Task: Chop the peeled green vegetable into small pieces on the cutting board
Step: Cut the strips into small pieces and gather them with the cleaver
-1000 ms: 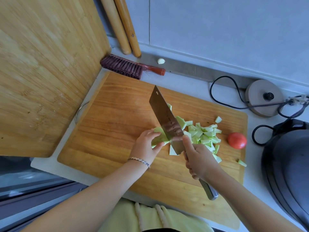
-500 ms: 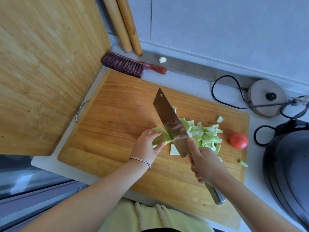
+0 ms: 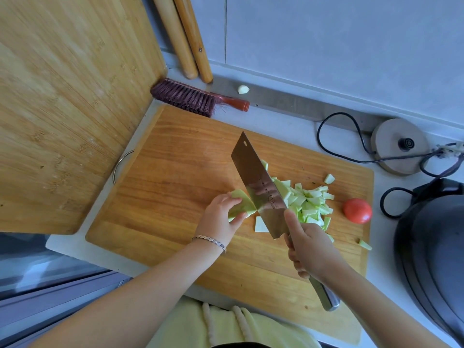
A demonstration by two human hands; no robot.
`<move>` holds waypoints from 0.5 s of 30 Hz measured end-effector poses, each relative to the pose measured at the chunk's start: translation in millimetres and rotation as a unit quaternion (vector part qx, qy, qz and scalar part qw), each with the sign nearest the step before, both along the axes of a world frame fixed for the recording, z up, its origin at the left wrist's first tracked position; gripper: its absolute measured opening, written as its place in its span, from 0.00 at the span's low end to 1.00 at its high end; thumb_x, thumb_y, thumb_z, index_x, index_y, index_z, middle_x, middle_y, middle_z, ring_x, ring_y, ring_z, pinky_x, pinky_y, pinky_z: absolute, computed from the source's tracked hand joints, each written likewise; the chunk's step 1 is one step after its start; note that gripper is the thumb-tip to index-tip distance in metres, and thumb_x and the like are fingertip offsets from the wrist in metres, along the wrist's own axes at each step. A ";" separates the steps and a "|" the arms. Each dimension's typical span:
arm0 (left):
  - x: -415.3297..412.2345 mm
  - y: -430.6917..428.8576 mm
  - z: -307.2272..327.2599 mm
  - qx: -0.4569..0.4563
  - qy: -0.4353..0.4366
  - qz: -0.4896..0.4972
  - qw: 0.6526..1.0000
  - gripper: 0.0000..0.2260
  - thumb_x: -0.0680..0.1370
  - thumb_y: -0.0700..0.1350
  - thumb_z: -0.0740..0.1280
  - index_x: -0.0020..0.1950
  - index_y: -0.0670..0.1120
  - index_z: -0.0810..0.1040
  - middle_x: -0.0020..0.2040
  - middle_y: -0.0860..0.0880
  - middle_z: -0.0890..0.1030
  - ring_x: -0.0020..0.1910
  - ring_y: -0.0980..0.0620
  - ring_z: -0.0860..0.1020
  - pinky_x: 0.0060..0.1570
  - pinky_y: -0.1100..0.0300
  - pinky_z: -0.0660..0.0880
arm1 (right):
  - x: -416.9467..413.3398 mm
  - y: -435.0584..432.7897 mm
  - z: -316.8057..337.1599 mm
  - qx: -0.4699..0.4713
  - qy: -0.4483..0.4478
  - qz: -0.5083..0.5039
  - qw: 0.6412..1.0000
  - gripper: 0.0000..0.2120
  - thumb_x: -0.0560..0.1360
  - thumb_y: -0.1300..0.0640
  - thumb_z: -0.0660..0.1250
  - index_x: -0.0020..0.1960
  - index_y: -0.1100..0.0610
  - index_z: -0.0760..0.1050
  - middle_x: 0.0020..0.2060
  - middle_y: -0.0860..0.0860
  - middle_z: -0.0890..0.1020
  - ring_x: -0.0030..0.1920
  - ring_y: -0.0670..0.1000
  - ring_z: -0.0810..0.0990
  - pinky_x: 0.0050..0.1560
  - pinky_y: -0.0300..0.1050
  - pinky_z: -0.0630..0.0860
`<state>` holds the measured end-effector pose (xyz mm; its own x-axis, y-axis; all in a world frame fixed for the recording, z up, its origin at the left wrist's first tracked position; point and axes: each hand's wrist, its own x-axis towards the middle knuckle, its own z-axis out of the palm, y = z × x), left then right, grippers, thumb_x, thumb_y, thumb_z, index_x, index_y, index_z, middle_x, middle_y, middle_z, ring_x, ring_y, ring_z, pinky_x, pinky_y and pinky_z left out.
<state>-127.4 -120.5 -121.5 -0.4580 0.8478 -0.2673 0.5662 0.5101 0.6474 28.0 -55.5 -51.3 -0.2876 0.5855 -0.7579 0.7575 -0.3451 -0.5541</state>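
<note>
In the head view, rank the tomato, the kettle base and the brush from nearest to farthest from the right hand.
1. Tomato, just right of the right hand.
2. Kettle base, back right.
3. Brush, far back left.

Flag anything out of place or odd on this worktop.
One pale green vegetable piece lies at the wooden cutting board's right edge, apart from the chopped green pile. A lone white garlic clove sits on the metal strip behind the board. Nothing looks spilled or damaged.
</note>
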 end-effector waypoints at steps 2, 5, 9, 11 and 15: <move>0.0 0.1 0.3 -0.003 0.005 -0.004 1.000 0.17 0.75 0.48 0.66 0.64 0.48 0.74 0.66 0.49 0.72 0.65 0.53 0.70 0.62 0.62 0.67 | -0.9 0.0 -0.1 0.000 0.000 0.005 1.000 0.26 0.77 0.37 0.50 0.32 0.57 0.62 0.20 0.48 0.62 0.20 0.49 0.60 0.24 0.38 0.60; -0.1 0.1 0.5 -0.006 0.007 -0.007 1.000 0.17 0.75 0.48 0.66 0.64 0.48 0.74 0.67 0.49 0.71 0.66 0.53 0.69 0.63 0.62 0.67 | -2.4 0.5 -0.5 -0.002 -0.002 0.006 1.000 0.26 0.77 0.37 0.50 0.33 0.57 0.61 0.20 0.48 0.62 0.20 0.49 0.59 0.24 0.37 0.59; -0.4 -0.1 0.0 -0.005 -0.001 -0.007 1.000 0.17 0.75 0.47 0.66 0.64 0.48 0.74 0.67 0.49 0.70 0.66 0.52 0.69 0.63 0.62 0.66 | 2.4 0.1 -0.9 0.000 -0.020 0.029 0.999 0.27 0.77 0.37 0.50 0.31 0.57 0.62 0.18 0.48 0.63 0.18 0.49 0.61 0.23 0.37 0.61; -0.3 -0.6 0.1 -0.010 -0.007 -0.009 1.000 0.17 0.75 0.47 0.66 0.64 0.47 0.74 0.68 0.48 0.70 0.66 0.52 0.69 0.64 0.61 0.66 | 6.4 -2.3 -1.0 -0.019 -0.022 0.024 0.999 0.26 0.77 0.37 0.50 0.31 0.57 0.61 0.19 0.48 0.62 0.20 0.49 0.60 0.23 0.37 0.60; -0.9 0.3 -1.1 -0.014 -0.013 -0.004 1.000 0.17 0.75 0.47 0.67 0.64 0.47 0.74 0.68 0.48 0.70 0.66 0.50 0.70 0.64 0.59 0.67 | 2.6 -9.5 -12.5 -0.012 -0.021 0.010 1.000 0.26 0.78 0.38 0.49 0.32 0.57 0.60 0.18 0.48 0.62 0.19 0.49 0.60 0.23 0.36 0.60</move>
